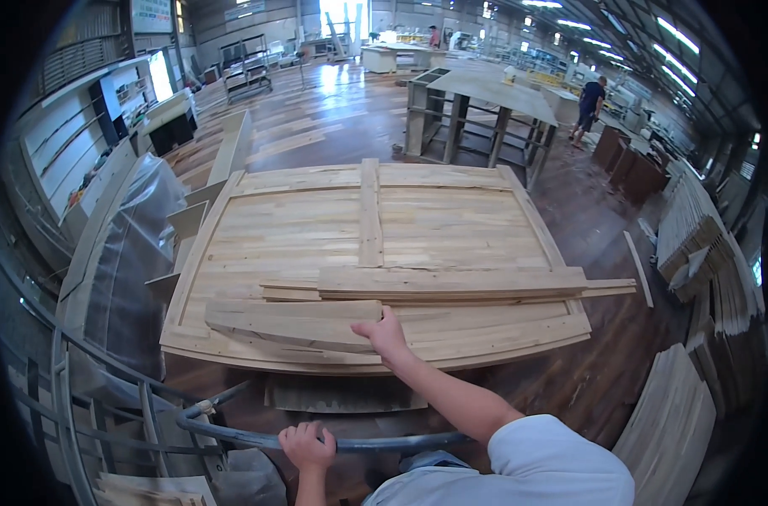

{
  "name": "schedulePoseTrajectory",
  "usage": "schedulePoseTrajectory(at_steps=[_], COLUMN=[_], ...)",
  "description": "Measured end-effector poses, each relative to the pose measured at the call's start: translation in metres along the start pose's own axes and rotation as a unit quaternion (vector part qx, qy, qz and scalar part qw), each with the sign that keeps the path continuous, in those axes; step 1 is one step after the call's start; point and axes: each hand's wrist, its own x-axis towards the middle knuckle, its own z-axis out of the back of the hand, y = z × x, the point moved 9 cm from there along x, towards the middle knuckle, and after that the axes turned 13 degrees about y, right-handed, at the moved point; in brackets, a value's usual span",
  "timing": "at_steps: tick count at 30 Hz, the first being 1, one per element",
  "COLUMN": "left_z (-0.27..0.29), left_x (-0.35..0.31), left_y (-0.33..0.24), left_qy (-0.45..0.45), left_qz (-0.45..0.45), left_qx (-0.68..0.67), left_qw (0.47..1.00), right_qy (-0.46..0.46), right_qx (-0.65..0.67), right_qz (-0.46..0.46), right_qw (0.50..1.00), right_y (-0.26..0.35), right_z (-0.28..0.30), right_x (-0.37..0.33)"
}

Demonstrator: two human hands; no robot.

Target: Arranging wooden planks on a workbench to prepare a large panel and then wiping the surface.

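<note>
So the left hand (308, 444) was wrapped tight around a curved blue-grey metal pipe rail (384, 442), which cut across in front of the big pale framed wooden panel (282, 236). The right hand (382, 337) reached over the panel's near edge, closed on a thick pale wooden plank's (287, 320) right end. Clear plastic sheeting (135, 244) hung left of the panel, long tan boards (451, 281) lay on it, stacked grey-brown boards (700, 244) stood right. The plank, at the panel's near-left part, looked chunky, slightly angled.
</note>
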Motion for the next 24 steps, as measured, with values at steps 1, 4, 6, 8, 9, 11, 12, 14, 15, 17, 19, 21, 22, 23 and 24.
schedulePoseTrajectory(at_steps=[1, 4, 6, 8, 9, 11, 12, 14, 15, 17, 19, 21, 22, 23, 24], left_z=[0.0, 0.004, -0.011, -0.013, -0.032, -0.064, -0.065, -0.06, -0.055, -0.035, -0.051, -0.038, -0.04, -0.043, -0.049], left_x=[0.003, 0.001, 0.003, 0.005, 0.004, 0.007, 0.011, 0.017, 0.013, 0.007, -0.004, -0.02, -0.022, -0.024, -0.023], left_y=[-0.004, 0.004, 0.026, 0.023, 0.02, -0.011, -0.037, -0.076, -0.105, -0.151, -0.181, -0.233, -0.257, -0.28, -0.305], left_qy=[0.045, 0.054, 0.118, 0.175, 0.099, 0.031, 0.04, 0.063, 0.08, 0.059, 0.068, 0.076, 0.086, 0.095, 0.108], left_qz=[0.023, 0.078, 0.177, 0.331, 0.341, 0.362, 0.345, 0.299, 0.305, 0.25, 0.245, 0.255, 0.244, 0.233, 0.198], left_qx=[-0.008, -0.038, -0.133, -0.332, -0.567, -0.858, -0.895, -0.929, -0.925, -0.928, -0.934, -0.923, -0.926, -0.93, -0.935], left_qw=[0.999, 0.995, 0.968, 0.866, 0.743, 0.363, 0.28, 0.208, 0.211, 0.269, 0.251, 0.277, 0.274, 0.269, 0.275], right_qy=[-0.016, -0.026, -0.035, -0.064, -0.062, -0.071, -0.071, -0.087, -0.08, -0.066, -0.073, -0.103, -0.122, -0.119, -0.159], right_qx=[0.0, 0.046, 0.072, 0.096, 0.109, 0.096, 0.075, 0.034, -0.011, -0.03, -0.048, -0.014, -0.023, -0.019, 0.044], right_qz=[0.02, 0.061, 0.064, 0.084, 0.086, 0.093, 0.091, 0.093, 0.092, 0.125, 0.138, 0.159, 0.173, 0.167, 0.184], right_qw=[1.0, 0.997, 0.995, 0.99, 0.988, 0.988, 0.99, 0.991, 0.992, 0.99, 0.987, 0.982, 0.977, 0.978, 0.969], right_y=[0.01, 0.04, 0.062, 0.077, 0.081, 0.091, 0.096, 0.101, 0.103, 0.109, 0.11, 0.105, 0.096, 0.083, 0.068], right_z=[0.016, 0.038, 0.058, 0.083, 0.093, 0.113, 0.126, 0.151, 0.163, 0.186, 0.22, 0.262, 0.292, 0.316, 0.349], right_x=[-0.014, -0.075, -0.13, -0.185, -0.21, -0.256, -0.279, -0.321, -0.339, -0.378, -0.416, -0.449, -0.464, -0.477, -0.49])
